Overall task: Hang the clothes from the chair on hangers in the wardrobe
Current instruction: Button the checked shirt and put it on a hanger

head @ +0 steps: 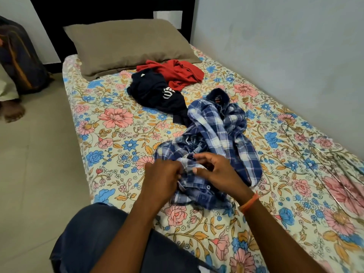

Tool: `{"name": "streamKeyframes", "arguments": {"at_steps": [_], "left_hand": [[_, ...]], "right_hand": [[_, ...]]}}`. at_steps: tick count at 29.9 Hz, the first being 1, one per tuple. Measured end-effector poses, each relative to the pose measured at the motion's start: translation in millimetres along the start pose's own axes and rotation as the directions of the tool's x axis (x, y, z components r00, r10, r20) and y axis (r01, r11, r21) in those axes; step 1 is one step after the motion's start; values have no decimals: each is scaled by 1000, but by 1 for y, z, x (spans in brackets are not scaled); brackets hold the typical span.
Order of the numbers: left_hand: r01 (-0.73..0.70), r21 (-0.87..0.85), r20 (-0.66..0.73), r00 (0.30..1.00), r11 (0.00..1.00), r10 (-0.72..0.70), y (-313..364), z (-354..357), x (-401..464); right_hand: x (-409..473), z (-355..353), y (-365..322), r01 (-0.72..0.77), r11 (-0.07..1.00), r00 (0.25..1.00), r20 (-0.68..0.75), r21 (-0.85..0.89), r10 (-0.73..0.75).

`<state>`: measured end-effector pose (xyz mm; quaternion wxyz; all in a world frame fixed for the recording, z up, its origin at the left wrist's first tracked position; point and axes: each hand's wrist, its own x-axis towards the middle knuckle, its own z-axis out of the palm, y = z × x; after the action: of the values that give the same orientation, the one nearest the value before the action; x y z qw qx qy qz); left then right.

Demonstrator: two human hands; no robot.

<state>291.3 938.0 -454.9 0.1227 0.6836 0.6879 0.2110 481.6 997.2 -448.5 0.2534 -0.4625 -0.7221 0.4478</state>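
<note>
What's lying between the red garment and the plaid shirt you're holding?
In the head view, a crumpled navy garment with white print lies between the red garment and plaid shirt.

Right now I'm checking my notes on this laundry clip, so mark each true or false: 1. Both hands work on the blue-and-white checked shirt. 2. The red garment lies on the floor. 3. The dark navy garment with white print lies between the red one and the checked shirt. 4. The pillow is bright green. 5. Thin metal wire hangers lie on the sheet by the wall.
1. True: the left hand and right hand pinch the blue-and-white checked shirt.
2. False: the red garment lies on the floral bedsheet, against the pillow.
3. True: the dark navy garment.
4. False: the pillow is grey-brown.
5. True: thin wire hangers.
</note>
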Motion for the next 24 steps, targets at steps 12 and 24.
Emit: {"name": "streamKeyframes", "arguments": {"at_steps": [12, 24], "left_hand": [[-181, 26, -321, 930, 983, 180, 74, 22, 38], [-240, -240, 247, 922, 941, 298, 181, 131, 41]], "right_hand": [[49, -151, 109, -549, 760, 708, -677, -348, 201], [-76, -215, 176, -523, 781, 699, -696, -340, 165]]}}
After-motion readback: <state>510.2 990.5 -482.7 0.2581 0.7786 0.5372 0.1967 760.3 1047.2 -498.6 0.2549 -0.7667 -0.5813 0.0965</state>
